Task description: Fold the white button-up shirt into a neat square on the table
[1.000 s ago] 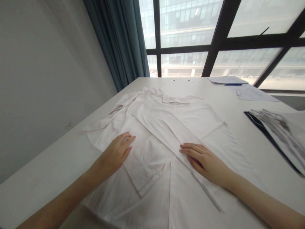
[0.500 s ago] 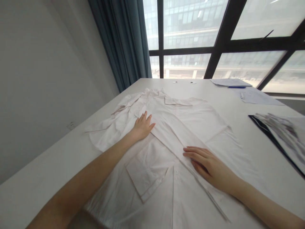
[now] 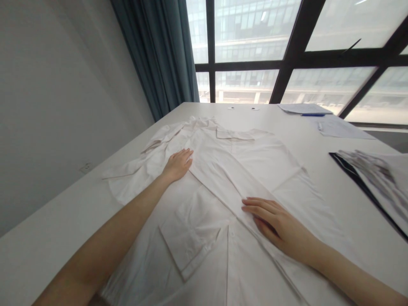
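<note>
A white shirt lies spread over the table, with its collar toward the far side and folds bunched at the far left. One sleeve runs diagonally across it, from the upper left toward the lower right. My left hand rests on the fabric left of that sleeve's upper part, fingers extended and holding nothing. On the sleeve's lower part lies my right hand, palm down with fingers stretched out. A pocket-like flap shows on the shirt between my arms.
On the white table, papers and a blue pen lie at the far right. Nearer on the right is a dark-edged bundle of crumpled grey-white material. A wall stands left; curtain and windows are beyond.
My left hand has slid left across the fabric, and the cloth under it has shifted slightly left. My right hand has stayed nearly in place. The view has moved slightly.
</note>
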Available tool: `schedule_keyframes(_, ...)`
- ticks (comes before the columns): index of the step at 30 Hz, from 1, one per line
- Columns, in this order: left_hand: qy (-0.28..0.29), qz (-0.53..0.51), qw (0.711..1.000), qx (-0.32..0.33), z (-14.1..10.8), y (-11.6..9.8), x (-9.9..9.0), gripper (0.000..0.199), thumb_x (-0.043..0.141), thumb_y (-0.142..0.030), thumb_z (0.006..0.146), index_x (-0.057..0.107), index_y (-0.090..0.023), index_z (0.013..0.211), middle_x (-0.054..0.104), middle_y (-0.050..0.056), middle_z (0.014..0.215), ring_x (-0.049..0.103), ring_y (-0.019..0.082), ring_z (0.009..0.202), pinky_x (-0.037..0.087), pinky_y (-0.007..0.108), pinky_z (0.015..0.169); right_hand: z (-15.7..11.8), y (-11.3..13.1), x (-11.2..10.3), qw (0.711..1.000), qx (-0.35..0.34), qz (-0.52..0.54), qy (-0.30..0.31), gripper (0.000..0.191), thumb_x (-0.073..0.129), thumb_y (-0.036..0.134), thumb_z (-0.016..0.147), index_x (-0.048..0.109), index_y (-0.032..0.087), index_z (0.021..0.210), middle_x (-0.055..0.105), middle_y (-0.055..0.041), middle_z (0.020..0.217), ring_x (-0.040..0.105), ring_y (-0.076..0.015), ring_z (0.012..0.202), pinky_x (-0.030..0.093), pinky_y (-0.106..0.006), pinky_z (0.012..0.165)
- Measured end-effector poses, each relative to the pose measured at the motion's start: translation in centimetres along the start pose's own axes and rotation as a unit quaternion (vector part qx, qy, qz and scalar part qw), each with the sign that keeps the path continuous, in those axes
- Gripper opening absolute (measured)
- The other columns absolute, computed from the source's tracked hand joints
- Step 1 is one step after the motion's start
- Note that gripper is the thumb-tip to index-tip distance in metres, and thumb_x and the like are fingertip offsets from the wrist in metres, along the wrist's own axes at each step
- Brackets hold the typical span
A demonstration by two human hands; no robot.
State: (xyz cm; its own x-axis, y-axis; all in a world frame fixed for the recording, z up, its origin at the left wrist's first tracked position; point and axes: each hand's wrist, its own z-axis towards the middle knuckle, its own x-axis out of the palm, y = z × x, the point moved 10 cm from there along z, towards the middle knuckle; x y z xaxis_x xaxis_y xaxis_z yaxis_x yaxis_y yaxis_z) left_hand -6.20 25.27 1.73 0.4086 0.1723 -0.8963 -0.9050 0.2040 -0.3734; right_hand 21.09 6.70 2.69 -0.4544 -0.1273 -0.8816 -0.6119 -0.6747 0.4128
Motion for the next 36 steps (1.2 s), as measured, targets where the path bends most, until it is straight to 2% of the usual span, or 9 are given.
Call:
schedule_keyframes(3, -0.058, -0.036, 0.997, -0.042, 0.5, 1.9, -1.4, 0.054, 0.038, -0.009, 0.082, 0.060, -0.015, 0.131, 0.060, 0.008, 0.138, 0.053, 0.020, 0.130, 0.036, 0.034, 0.114, 0.0, 0.0, 0.0, 1.000, -0.001, 0.001, -0.002, 0.037, 0.044, 0.017, 0.097, 0.060, 0.024, 0.129, 0.059, -0.0086, 0.138, 0.052, -0.0199, 0.130, 0.045, -0.041, 0.108)
schedule_keyframes(8, -0.131, -0.110, 0.981, -0.094, 0.8, 4.6, -2.6, 0.057, 0.038, -0.004, 0.073, 0.064, -0.012, 0.123, 0.069, 0.009, 0.124, 0.063, 0.020, 0.116, 0.048, 0.032, 0.103, 0.0, -0.1, 0.2, 1.000, 0.001, -0.002, 0.009, 0.036, 0.043, 0.018, 0.098, 0.060, 0.023, 0.130, 0.059, -0.0085, 0.138, 0.052, -0.0190, 0.130, 0.045, -0.040, 0.108)
schedule_keyframes(13, -0.154, -0.161, 0.970, -0.097, 1.0, 5.6, -3.0, 0.046, 0.049, -0.006, 0.074, 0.070, -0.015, 0.114, 0.073, 0.006, 0.116, 0.066, 0.020, 0.107, 0.049, 0.031, 0.100, 0.1, 0.1, 0.0, 1.000, -0.002, -0.005, 0.006, 0.036, 0.043, 0.017, 0.098, 0.060, 0.022, 0.129, 0.059, -0.0088, 0.138, 0.052, -0.0192, 0.130, 0.045, -0.040, 0.107)
schedule_keyframes(17, -0.175, -0.173, 0.961, -0.122, 1.0, 7.1, -3.6, 0.031, 0.059, -0.010, 0.072, 0.074, -0.015, 0.098, 0.076, 0.006, 0.099, 0.069, 0.021, 0.094, 0.052, 0.032, 0.093, 0.1, 0.1, 0.0, 1.000, -0.003, -0.008, 0.002, 0.036, 0.043, 0.017, 0.098, 0.060, 0.022, 0.129, 0.060, -0.0087, 0.137, 0.053, -0.0194, 0.129, 0.046, -0.040, 0.107)
schedule_keyframes(23, -0.187, -0.170, 0.957, -0.144, 1.0, 8.3, -3.8, 0.026, 0.058, -0.010, 0.071, 0.074, -0.016, 0.091, 0.075, 0.005, 0.089, 0.069, 0.019, 0.085, 0.054, 0.031, 0.085, 0.0, 0.2, 0.0, 1.000, -0.006, -0.009, -0.001, 0.036, 0.044, 0.017, 0.097, 0.060, 0.022, 0.129, 0.060, -0.0083, 0.137, 0.053, -0.0188, 0.129, 0.046, -0.039, 0.107)
schedule_keyframes(28, -0.182, -0.149, 0.963, -0.134, 1.1, 7.8, -3.7, 0.033, 0.052, -0.006, 0.070, 0.074, -0.016, 0.092, 0.074, 0.005, 0.091, 0.069, 0.019, 0.087, 0.054, 0.031, 0.086, 0.1, 0.1, -0.1, 1.000, -0.005, -0.007, -0.007, 0.036, 0.044, 0.016, 0.097, 0.061, 0.022, 0.128, 0.061, -0.0084, 0.136, 0.053, -0.0186, 0.128, 0.046, -0.039, 0.107)
schedule_keyframes(31, -0.182, -0.123, 0.969, -0.113, 0.9, 6.7, -4.3, 0.042, 0.047, -0.001, 0.067, 0.074, -0.017, 0.094, 0.072, 0.006, 0.100, 0.066, 0.022, 0.099, 0.050, 0.036, 0.096, 0.2, 0.2, -0.2, 1.000, -0.005, -0.002, -0.009, 0.036, 0.045, 0.016, 0.096, 0.061, 0.022, 0.127, 0.061, -0.0087, 0.136, 0.053, -0.0189, 0.128, 0.046, -0.039, 0.107)
schedule_keyframes(33, -0.192, -0.090, 0.974, -0.084, 0.5, 5.1, -5.0, 0.047, 0.045, 0.001, 0.066, 0.074, -0.019, 0.097, 0.069, 0.007, 0.112, 0.060, 0.025, 0.113, 0.044, 0.040, 0.105, 0.2, 0.2, -0.2, 1.000, -0.004, 0.001, -0.010, 0.036, 0.045, 0.016, 0.096, 0.062, 0.023, 0.127, 0.061, -0.0087, 0.136, 0.053, -0.0192, 0.128, 0.046, -0.039, 0.107)
schedule_keyframes(36, -0.182, -0.010, 0.983, 0.021, 0.0, 0.4, -5.0, 0.049, 0.044, -0.002, 0.073, 0.072, -0.019, 0.109, 0.064, 0.008, 0.124, 0.054, 0.025, 0.124, 0.037, 0.044, 0.112, 0.1, 0.2, -0.2, 1.000, -0.004, 0.002, -0.010, 0.036, 0.045, 0.016, 0.096, 0.062, 0.023, 0.127, 0.061, -0.0084, 0.136, 0.054, -0.0190, 0.128, 0.046, -0.039, 0.107)
